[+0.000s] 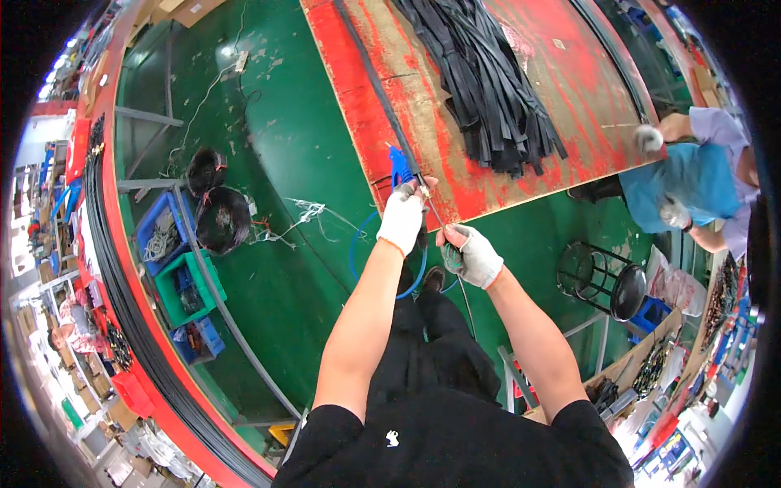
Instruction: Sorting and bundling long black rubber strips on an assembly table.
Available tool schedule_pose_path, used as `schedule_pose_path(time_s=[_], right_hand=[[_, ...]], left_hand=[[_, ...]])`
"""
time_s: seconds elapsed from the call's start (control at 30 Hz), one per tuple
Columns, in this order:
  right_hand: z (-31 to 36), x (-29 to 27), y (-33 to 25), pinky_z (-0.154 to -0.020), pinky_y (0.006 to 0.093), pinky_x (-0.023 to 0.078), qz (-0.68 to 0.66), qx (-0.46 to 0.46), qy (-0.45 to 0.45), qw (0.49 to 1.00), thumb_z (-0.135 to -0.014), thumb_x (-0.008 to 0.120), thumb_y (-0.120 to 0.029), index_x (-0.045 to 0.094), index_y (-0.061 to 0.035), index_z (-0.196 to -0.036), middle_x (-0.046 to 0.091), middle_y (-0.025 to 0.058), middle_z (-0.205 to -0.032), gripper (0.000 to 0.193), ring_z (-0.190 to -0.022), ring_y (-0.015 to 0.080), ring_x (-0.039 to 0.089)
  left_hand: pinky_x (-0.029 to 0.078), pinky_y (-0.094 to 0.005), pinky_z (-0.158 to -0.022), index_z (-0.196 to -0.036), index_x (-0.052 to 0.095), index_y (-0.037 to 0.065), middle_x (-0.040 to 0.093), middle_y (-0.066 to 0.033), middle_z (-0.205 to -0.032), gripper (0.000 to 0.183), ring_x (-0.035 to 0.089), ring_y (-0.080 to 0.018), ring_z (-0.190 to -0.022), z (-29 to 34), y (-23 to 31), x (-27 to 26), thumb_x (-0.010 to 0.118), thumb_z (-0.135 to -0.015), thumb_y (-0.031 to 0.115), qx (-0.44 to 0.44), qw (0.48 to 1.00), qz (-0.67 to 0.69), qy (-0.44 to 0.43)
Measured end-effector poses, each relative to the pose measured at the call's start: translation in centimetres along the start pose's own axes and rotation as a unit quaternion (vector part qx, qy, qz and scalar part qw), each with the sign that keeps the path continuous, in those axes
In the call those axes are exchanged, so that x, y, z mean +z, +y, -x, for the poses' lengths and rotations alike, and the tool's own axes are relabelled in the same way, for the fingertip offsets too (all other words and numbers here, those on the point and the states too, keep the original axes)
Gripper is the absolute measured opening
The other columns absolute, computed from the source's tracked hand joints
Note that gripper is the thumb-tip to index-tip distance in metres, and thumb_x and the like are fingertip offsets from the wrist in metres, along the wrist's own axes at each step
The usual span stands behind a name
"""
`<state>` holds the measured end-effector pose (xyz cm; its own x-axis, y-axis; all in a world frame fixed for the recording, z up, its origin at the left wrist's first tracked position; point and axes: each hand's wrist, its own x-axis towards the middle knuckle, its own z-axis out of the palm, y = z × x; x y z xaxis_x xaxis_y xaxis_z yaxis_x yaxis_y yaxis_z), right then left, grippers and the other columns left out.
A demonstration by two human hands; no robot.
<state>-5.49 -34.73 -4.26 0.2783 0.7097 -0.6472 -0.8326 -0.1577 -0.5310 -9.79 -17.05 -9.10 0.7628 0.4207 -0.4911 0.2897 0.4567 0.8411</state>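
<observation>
My left hand (403, 218), in a white glove with bare fingertips, is closed at the corner of the red worktable. It grips the near end of a long black sleeve (376, 81) that runs away along the table's left edge. A blue air gun (398, 166) stands against that hand; whether the fingers also hold it is hidden. Lower and to the right, my gloved right hand (476, 259) pinches a thin dark cable (466, 302). The cable reaches up toward the sleeve's end and hangs down below the hand. Beneath my left hand loops a blue hose (424, 268).
A bundle of flat black sleeves (496, 98) lies on the worktable (582, 106). At right, a co-worker in a blue apron (663, 183) stands beside a black stool (626, 291). Left are blue and green crates (213, 275) and a red rack (175, 390) with long black cables.
</observation>
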Motion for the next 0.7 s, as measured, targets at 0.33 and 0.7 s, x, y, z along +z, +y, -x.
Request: schedule_pose_path(time_s=[0.33,0.7], right_hand=[[0.1,1.7,-0.3,-0.071,0.0266,0.044,0.258,-0.074,0.039,0.962,-0.105,0.062,-0.039,0.075,-0.0026,-0.112,0.066,0.0,-0.087,0.039,-0.079,0.008,0.055],[-7.2,3.1,-2.4,-0.083,0.0315,0.053,0.174,-0.099,0.165,0.966,-0.103,0.064,-0.044,0.07,0.002,-0.122,0.073,0.0074,-0.103,0.05,-0.092,0.0146,0.066]], left_hand=[[0.042,-0.0279,-0.059,-0.114,0.075,0.004,0.06,0.0032,-0.081,0.039,0.05,-0.0085,-0.067,2.3,3.1,-0.1,0.066,-0.102,0.04,-0.076,0.987,-0.107,0.096],[0.047,-0.0277,-0.073,-0.104,0.072,0.005,0.06,-0.0023,-0.09,0.037,0.057,-0.0114,-0.081,1.4,2.6,-4.2,0.06,-0.106,0.04,-0.04,0.952,-0.302,0.026]])
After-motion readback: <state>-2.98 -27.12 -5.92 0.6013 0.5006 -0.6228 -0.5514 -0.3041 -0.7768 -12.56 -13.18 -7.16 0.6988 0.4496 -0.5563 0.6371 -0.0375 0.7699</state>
